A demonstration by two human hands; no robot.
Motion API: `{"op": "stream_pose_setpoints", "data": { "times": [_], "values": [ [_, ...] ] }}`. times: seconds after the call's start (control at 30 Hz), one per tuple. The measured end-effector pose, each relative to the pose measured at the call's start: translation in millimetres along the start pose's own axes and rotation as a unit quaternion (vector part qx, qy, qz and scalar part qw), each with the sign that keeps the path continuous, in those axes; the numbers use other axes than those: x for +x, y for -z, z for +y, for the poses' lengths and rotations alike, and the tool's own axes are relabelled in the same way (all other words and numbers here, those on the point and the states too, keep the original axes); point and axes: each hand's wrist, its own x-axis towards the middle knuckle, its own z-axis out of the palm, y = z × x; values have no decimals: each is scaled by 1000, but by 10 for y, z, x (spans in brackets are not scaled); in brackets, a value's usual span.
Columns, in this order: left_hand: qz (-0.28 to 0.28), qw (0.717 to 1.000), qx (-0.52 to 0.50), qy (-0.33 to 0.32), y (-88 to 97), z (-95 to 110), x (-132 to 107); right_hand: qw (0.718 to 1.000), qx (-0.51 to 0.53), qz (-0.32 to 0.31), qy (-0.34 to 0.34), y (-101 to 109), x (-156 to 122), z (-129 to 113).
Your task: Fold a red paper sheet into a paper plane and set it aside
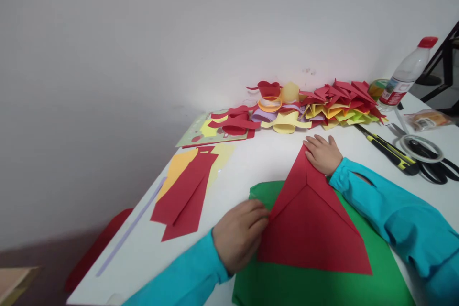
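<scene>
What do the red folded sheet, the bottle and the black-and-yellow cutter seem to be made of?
Red folded sheet: matte paper or thin card; it holds sharp, straight creases.
Bottle: glossy, probably plastic; its upper part is see-through, though glass can't be ruled out.
Cutter: likely plastic outside, from its two-tone body; finish unclear.

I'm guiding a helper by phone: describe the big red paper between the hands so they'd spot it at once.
On the white table, find the large green piece at the near side. Lying across it is the red paper, its tip touched by the right hand. Unlike the loose red pieces at the table's left, it has edges folded inward, meeting in a seam.
</scene>
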Motion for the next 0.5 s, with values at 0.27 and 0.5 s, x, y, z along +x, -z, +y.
{"op": "stream_pose_setpoints", "data": {
  "times": [0.27, 0.5],
  "values": [
    [-43, 996, 69, -20, -459, -384, 892, 1000, 5, 9, 0, 10, 3, -14],
    [-33, 996, 67, 51, -807, -438, 1160, 1000, 6, 8, 7, 55, 3, -25]
  ]
}}
